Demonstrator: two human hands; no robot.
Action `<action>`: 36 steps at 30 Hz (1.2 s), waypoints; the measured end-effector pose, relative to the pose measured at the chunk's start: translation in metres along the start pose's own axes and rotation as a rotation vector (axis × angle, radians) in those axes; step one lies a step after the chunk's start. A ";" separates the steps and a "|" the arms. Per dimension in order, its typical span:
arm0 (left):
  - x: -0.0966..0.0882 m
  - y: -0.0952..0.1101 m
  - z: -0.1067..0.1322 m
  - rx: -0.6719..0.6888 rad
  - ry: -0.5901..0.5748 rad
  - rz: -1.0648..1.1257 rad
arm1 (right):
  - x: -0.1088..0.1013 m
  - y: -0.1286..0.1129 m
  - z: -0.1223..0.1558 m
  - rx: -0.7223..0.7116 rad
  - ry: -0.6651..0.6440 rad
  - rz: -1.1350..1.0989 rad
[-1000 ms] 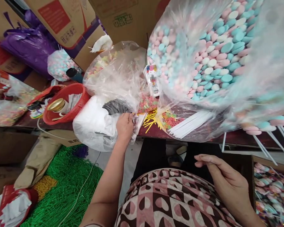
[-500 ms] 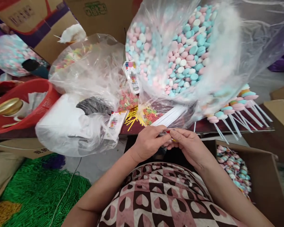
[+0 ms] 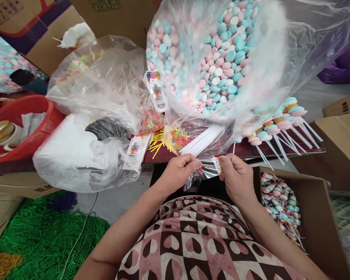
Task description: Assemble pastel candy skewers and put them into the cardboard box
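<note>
Just on the near side of the sticks (image 3: 202, 139), we held a wrapper (image 3: 209, 170) spread between our left hand (image 3: 179, 173) and right hand (image 3: 239, 177), each pinching it. Half a second earlier our fingers had met over it, hiding most of it; now they had parted, and its label (image 3: 217, 164) showed. A second earlier our left hand had been at the bag (image 3: 61, 144) left of the sticks. The pops (image 3: 282, 123) stayed right of them.
</note>
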State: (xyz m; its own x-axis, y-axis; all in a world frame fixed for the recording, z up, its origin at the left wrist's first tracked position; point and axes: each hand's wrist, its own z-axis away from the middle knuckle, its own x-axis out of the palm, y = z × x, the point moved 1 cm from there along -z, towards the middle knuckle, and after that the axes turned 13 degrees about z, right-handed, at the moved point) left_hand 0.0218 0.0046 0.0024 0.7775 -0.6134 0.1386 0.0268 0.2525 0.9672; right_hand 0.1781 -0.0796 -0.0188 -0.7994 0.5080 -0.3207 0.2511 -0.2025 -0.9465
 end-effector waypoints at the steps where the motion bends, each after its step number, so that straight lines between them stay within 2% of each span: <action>1: 0.001 -0.001 -0.001 0.017 0.017 -0.043 | 0.001 0.002 0.000 0.023 -0.027 -0.025; 4: 0.003 -0.001 -0.003 0.063 0.021 -0.160 | 0.003 0.002 -0.001 0.106 -0.159 -0.163; 6: 0.005 0.001 -0.005 0.085 -0.027 -0.203 | 0.003 -0.002 -0.002 0.162 -0.254 -0.287; 8: 0.006 0.003 -0.005 0.054 -0.086 -0.144 | 0.002 -0.005 -0.002 0.194 -0.289 -0.368; 11: 0.009 0.000 -0.004 -0.050 -0.118 0.035 | 0.001 -0.003 -0.001 0.198 -0.203 -0.322; 14: 0.011 -0.012 -0.004 -0.069 -0.060 0.050 | 0.000 0.004 0.002 0.167 -0.125 -0.171; 16: 0.013 -0.023 -0.006 -0.081 -0.025 0.060 | -0.001 0.007 0.002 0.139 -0.118 -0.134; 18: 0.016 -0.029 -0.008 -0.083 0.014 0.064 | -0.003 0.009 0.001 0.148 -0.162 -0.188; 20: 0.020 -0.030 -0.011 -0.088 0.033 0.083 | -0.008 0.010 -0.001 0.185 -0.226 -0.282; 22: 0.024 -0.025 -0.012 -0.123 -0.010 0.136 | -0.013 0.010 -0.003 0.218 -0.236 -0.332; 25: 0.030 -0.018 -0.013 -0.190 -0.091 0.176 | -0.020 0.012 -0.003 0.219 -0.121 -0.274; 28: 0.031 -0.019 -0.016 -0.171 -0.042 0.148 | -0.023 0.013 -0.002 0.167 -0.060 -0.183; 32: 0.030 -0.028 -0.022 -0.132 0.040 0.175 | -0.026 0.008 -0.003 0.155 -0.116 -0.214; 36: 0.033 -0.027 -0.024 -0.133 0.026 0.184 | -0.031 0.007 -0.006 0.148 -0.110 -0.169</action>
State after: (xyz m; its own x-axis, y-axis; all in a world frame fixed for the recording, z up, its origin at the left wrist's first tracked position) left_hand 0.0621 -0.0046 -0.0241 0.7928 -0.5286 0.3033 -0.0358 0.4564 0.8891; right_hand 0.2081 -0.0923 -0.0157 -0.8796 0.4529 -0.1451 0.0324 -0.2473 -0.9684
